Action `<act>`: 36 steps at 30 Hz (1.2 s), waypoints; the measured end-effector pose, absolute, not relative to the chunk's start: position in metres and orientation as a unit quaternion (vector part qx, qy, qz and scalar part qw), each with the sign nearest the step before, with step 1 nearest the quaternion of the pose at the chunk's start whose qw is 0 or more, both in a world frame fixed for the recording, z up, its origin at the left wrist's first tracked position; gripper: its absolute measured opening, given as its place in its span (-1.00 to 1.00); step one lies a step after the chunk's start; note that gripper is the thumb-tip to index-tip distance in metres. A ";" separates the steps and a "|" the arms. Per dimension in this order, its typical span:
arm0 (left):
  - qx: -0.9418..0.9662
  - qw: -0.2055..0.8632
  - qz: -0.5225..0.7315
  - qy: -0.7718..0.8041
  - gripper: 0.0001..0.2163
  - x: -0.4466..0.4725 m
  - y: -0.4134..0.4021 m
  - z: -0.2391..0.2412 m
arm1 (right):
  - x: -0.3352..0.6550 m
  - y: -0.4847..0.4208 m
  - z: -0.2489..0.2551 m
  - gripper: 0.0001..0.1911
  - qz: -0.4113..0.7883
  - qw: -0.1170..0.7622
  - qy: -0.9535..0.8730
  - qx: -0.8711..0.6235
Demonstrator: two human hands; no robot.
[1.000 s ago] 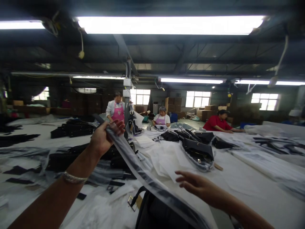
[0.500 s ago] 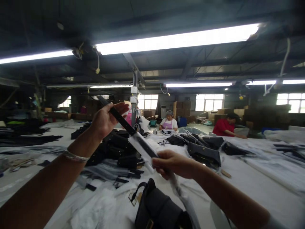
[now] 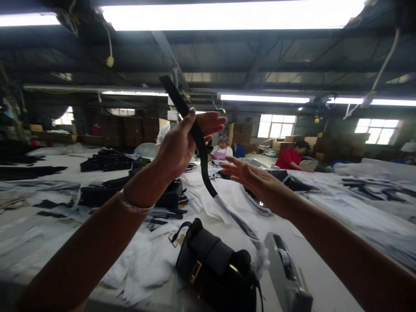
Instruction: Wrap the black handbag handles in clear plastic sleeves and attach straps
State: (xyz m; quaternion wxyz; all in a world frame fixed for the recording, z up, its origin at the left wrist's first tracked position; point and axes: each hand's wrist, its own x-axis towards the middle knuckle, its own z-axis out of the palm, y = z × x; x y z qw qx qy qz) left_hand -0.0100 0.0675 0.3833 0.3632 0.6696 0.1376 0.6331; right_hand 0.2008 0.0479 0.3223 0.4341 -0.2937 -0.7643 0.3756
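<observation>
My left hand, raised in front of me, grips a black bag strap between thumb and fingers. One end of the strap sticks up past the thumb. Its lower part curves down, sheathed in clear plastic wrap, towards a black handbag with gold hardware on the table. To the right, my right hand hovers apart from the strap, fingers stretched out and nothing in them. A small buckled strap stands off the bag's left side.
A grey tape dispenser stands right of the bag. Crumpled white wrapping lies to the left, with piles of black bag parts behind. Across the table are a person in a purple apron and a person in red.
My right hand has let go of the plastic-wrapped strap and moved up and right, its fingers opening. My left hand has moved right and up with the strap. The view has tilted down.
</observation>
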 end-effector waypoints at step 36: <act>0.486 0.474 0.643 0.353 -0.62 -0.097 0.115 0.124 | 0.169 0.105 0.175 -0.49 0.567 0.307 -0.624 -0.442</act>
